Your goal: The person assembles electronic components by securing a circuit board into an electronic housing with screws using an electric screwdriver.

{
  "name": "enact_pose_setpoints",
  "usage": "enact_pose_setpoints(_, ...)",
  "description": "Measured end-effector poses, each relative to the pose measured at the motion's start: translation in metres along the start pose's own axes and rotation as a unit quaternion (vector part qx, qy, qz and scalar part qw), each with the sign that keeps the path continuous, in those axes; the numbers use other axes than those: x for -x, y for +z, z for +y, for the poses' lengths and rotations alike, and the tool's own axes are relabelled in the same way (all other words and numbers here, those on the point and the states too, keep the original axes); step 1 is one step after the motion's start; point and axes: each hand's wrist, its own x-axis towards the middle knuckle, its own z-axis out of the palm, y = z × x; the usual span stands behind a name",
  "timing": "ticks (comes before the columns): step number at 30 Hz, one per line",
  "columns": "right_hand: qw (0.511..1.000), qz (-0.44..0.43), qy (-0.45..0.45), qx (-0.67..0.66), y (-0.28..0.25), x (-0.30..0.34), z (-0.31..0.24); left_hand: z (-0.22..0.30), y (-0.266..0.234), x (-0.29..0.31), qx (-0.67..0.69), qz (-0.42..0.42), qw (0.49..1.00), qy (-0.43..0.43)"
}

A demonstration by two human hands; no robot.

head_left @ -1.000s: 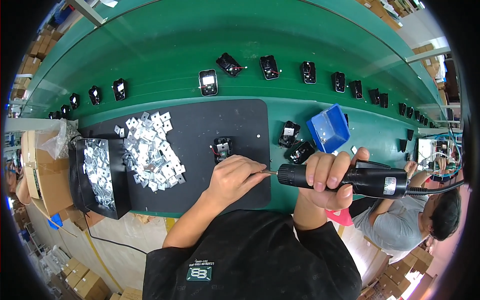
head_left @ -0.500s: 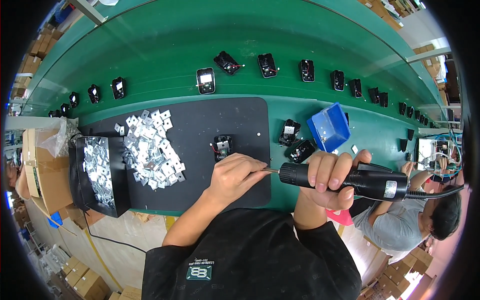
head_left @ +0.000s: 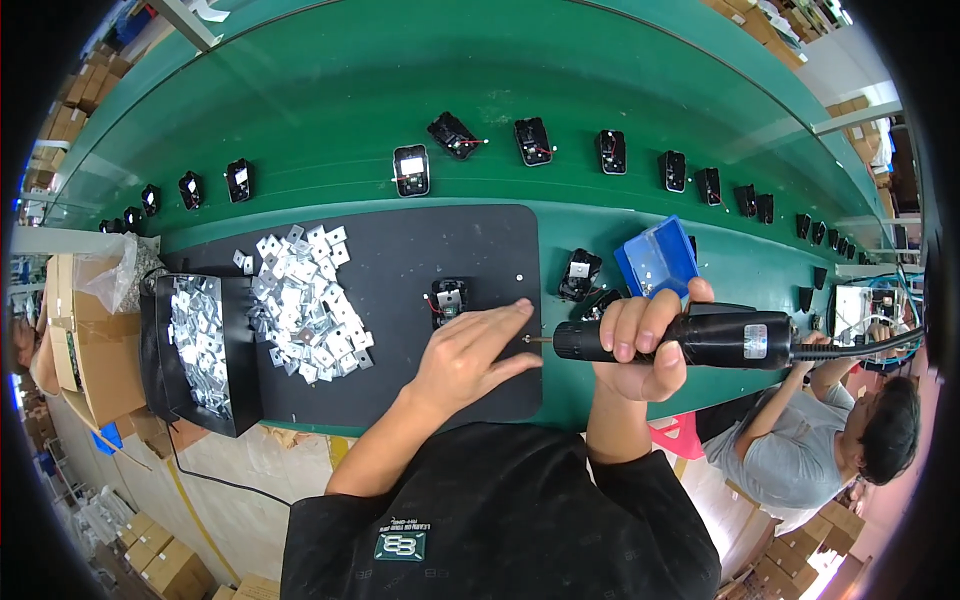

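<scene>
Fingers of the right hand are wrapped firmly around the black body of an electric screwdriver, and its cable leads away to the right of them. The thin bit points toward the left hand, and at its end sits a small shiny piece, too tiny to name surely. The left hand has its back turned upward; its thumb and forefinger stand apart, and the end of the bit appears in the gap between them. Nothing is seen in their grip, though the space under the palm is hidden.

Just beyond the left knuckles, an open black plastic housing with a red wire lies on a black mat, its near end partly covered by the hand. To the left of these fingers is a heap of metal plates, and farther left stands a black bin with more such plates. Beyond the right fingers, a blue bin is on the green table, and beside it, two similar housings lie near the screwdriver.
</scene>
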Motion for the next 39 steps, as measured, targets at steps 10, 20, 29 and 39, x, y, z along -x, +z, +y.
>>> enact_pose_setpoints(10,0.997,0.067,0.012,0.028,-0.001,0.004,-0.003,-0.048,-0.053,0.022,-0.125,-0.156,0.968,-0.150)
enact_pose_setpoints(20,0.997,-0.024,0.007,0.079,0.005,0.015,0.036,-0.037,-0.002,0.018,-0.041,-0.108,0.991,-0.070)
enact_pose_setpoints(29,0.992,-0.038,0.017,0.121,-0.004,0.020,0.046,-0.036,0.002,0.016,-0.039,-0.110,0.991,-0.071)
enact_pose_setpoints(39,0.993,-0.030,0.012,0.115,-0.009,0.021,0.045,-0.037,0.005,0.017,-0.032,-0.114,0.990,-0.076)
